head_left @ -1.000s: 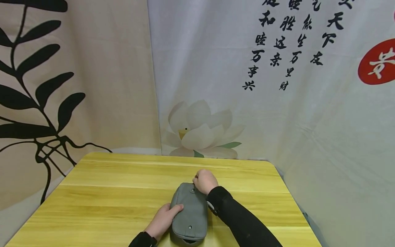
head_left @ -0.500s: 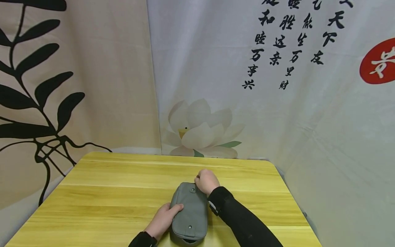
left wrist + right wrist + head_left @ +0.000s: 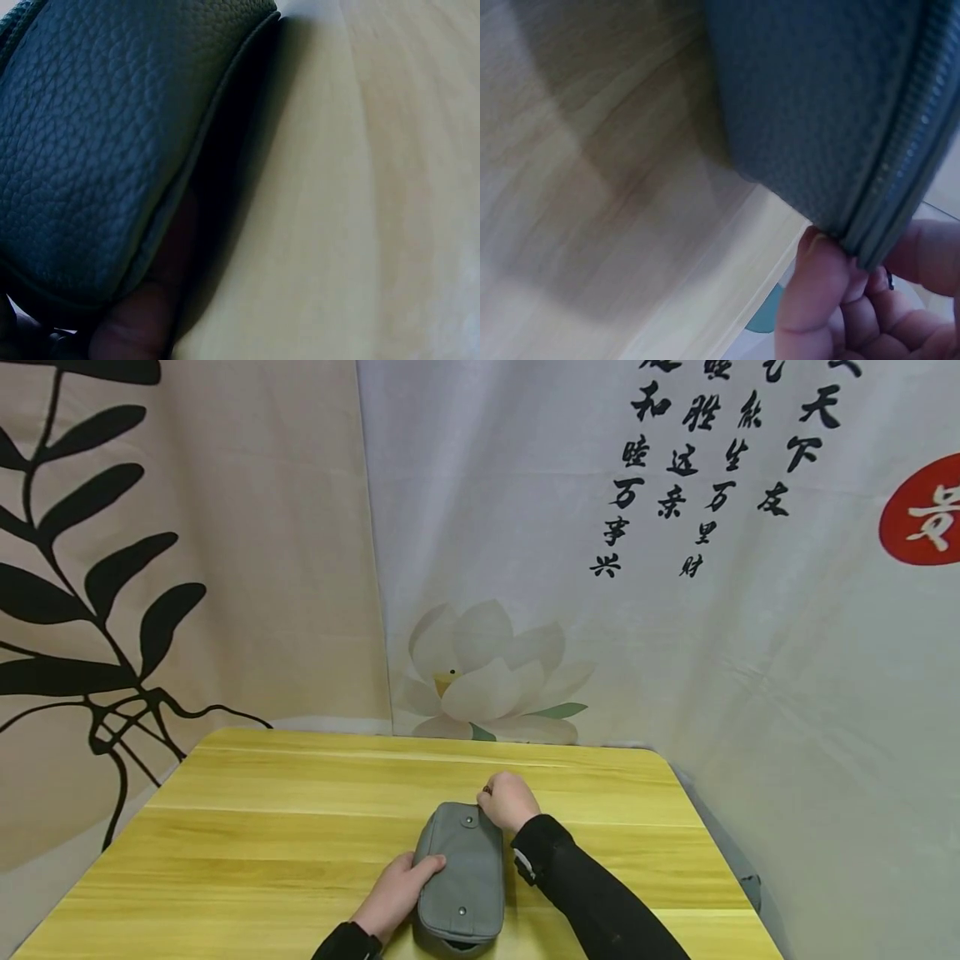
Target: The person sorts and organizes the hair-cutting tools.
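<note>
A grey leather-look zippered case (image 3: 461, 868) with two snap studs on its top lies lengthwise on the wooden table (image 3: 262, 827). My left hand (image 3: 401, 889) grips its left side, thumb over the top; in the left wrist view a fingertip (image 3: 135, 326) shows at the case's lower edge. At the far right corner my right hand (image 3: 510, 800) has curled fingers. Seen from the right wrist, those fingers (image 3: 814, 300) pinch at the end of the closed zipper (image 3: 904, 150), where a small dark bit pokes out. The zipper pull itself is mostly hidden by the fingers.
Behind the table hangs a cloth backdrop (image 3: 480, 543) with a printed lotus, leaves and black characters. A small dark grey-green object (image 3: 752, 892) shows just past the table's right edge. The table's far edge runs close behind the right hand.
My right hand has shifted slightly to the right along the case's far corner. The left hand and the case have stayed in place.
</note>
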A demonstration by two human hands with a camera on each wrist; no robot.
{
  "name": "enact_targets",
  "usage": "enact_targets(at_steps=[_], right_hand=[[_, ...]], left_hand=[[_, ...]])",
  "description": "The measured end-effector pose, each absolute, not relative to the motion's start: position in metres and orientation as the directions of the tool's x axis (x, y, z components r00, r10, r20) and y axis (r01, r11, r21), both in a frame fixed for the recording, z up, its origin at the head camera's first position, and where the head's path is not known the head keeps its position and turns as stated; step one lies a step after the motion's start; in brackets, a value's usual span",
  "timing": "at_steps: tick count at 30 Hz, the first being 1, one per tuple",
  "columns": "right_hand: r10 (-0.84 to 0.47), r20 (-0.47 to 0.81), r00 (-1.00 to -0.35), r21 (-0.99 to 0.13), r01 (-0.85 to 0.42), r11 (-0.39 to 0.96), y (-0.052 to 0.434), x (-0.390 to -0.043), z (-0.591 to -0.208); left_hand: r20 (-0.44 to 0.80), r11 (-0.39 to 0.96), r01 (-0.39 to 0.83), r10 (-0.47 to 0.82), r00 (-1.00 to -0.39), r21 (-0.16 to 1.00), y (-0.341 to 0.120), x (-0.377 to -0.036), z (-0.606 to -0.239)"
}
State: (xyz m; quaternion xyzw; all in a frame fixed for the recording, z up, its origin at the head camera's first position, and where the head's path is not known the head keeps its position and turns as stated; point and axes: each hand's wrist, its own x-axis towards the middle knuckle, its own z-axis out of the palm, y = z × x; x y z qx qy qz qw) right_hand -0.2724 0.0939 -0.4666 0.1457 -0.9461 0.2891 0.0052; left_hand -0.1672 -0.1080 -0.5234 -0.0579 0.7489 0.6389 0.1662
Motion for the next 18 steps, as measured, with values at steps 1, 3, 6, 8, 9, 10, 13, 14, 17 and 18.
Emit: enact_targets(at_steps=[1,3,6,8,9,10,13,14,17,18], right_hand=[[-0.273,0.093,-0.958,-0.551,-0.278,0.787,0.095,-0.272,-0.466],[-0.273,0.09,-0.958,-0.558,-0.275,0.783,0.096,-0.272,-0.467],[-0.27,0.081,-0.96,-0.57,-0.266,0.777,0.098,-0.272,-0.468],[-0.267,0.076,-0.961,-0.577,-0.261,0.774,0.1,-0.271,-0.469],[-0.266,0.075,-0.961,-0.58,-0.259,0.772,0.101,-0.271,-0.469],[-0.265,0.074,-0.961,-0.582,-0.257,0.772,0.101,-0.271,-0.47],[-0.26,0.065,-0.963,-0.586,-0.248,0.771,0.103,-0.271,-0.471],[-0.26,0.067,-0.963,-0.584,-0.249,0.773,0.104,-0.272,-0.471],[-0.257,0.072,-0.964,-0.584,-0.249,0.773,0.105,-0.271,-0.472],[-0.256,0.074,-0.964,-0.585,-0.25,0.772,0.106,-0.271,-0.472]], left_hand=[[-0.32,0.174,-0.297,0.127,-0.939,0.939,-0.108,-0.167,-0.523],[-0.317,0.171,-0.294,0.128,-0.94,0.94,-0.108,-0.167,-0.524],[-0.312,0.168,-0.289,0.131,-0.941,0.942,-0.108,-0.167,-0.524],[-0.31,0.167,-0.287,0.135,-0.941,0.943,-0.108,-0.167,-0.524],[-0.309,0.166,-0.285,0.138,-0.941,0.944,-0.108,-0.167,-0.524],[-0.308,0.165,-0.284,0.141,-0.941,0.944,-0.108,-0.167,-0.524],[-0.306,0.162,-0.283,0.147,-0.941,0.945,-0.109,-0.167,-0.524],[-0.305,0.161,-0.282,0.148,-0.941,0.946,-0.109,-0.167,-0.525],[-0.305,0.163,-0.281,0.143,-0.942,0.946,-0.108,-0.167,-0.525],[-0.305,0.164,-0.281,0.14,-0.942,0.945,-0.108,-0.167,-0.525]])
